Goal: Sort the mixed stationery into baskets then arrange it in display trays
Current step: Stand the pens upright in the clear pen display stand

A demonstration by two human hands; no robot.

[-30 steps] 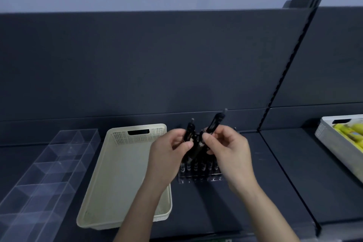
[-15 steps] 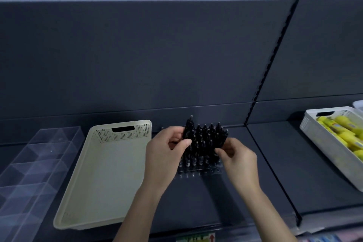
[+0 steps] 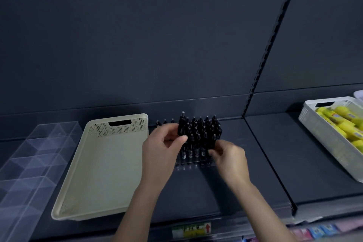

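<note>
The clear compartment tray (image 3: 29,165) runs off the left edge; the white basket (image 3: 322,133) off the right; shelf label (image 3: 191,230) print unreadable.

Count from my view: two baskets, one cream basket (image 3: 102,165) with nothing in it and one white basket (image 3: 322,131) of yellow items (image 3: 342,124), too heaped to count. One clear divided tray (image 3: 29,165). Black pens (image 3: 200,133) standing upright: too many, overlapping, no firm count.

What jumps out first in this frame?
A dense block of black pens standing upright in a clear tray at mid-shelf, with the left hand and right hand at its two sides. Left of it lies an empty cream basket; at far right a white basket holds bright yellow items.
</note>
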